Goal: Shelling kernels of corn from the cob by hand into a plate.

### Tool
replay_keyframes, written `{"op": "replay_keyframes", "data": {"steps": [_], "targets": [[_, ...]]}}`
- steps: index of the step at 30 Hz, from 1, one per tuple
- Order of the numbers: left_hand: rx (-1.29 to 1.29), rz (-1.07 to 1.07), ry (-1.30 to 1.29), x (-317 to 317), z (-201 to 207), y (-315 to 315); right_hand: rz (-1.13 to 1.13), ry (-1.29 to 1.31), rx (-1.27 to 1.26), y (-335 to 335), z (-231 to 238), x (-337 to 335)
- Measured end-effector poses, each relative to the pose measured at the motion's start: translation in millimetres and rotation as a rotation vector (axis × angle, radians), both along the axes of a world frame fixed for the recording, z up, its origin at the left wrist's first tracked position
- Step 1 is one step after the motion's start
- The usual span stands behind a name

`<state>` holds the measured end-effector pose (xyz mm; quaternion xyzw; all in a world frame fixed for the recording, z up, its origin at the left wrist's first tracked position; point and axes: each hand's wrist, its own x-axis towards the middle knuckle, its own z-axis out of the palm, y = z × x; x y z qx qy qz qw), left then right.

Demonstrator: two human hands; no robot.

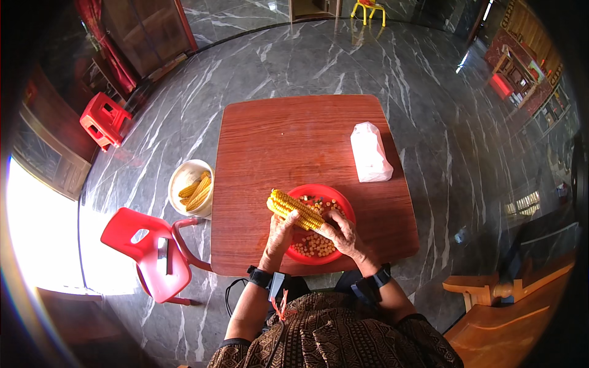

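A yellow corn cob [293, 207], thick with kernels, is held slantwise over a red bowl [348, 211]. My left hand [281, 232] is closed round it from below, near its middle. At the cob's lower right end, my right hand [342, 234] grips it with bent fingers, the thumb along the kernels. Loose corn kernels [315, 245] lie in the bowl under both hands, some pale and some darker. The bowl rests on the near part of a reddish-brown wooden table [276, 135]. Part of the bowl is hidden by the cob and my hands.
A white bucket [191, 167] with several corn cobs [197, 192] stands left of the table. Near it is a red chair [147, 245]. A white plastic-wrapped packet [370, 153] lies at the table's right. A red stool [105, 121] stands far left, a wooden seat [515, 319] near right.
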<state>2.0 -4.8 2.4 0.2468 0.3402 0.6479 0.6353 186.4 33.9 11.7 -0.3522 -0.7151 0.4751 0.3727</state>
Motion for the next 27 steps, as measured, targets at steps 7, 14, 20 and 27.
{"op": "replay_keyframes", "data": {"steps": [7,14,20,27], "targets": [[0.006,0.008,0.027,0,-8,1,-0.094,0.019,-0.063,1,-23,1],[0.006,0.000,0.026,1,-4,1,-0.064,-0.001,0.009,-2,0,-2],[0.028,-0.018,0.088,0,-2,2,-0.016,-0.049,0.058,-1,-2,0],[0.014,-0.009,0.086,2,0,2,0.011,-0.059,0.290,2,-27,3]]}}
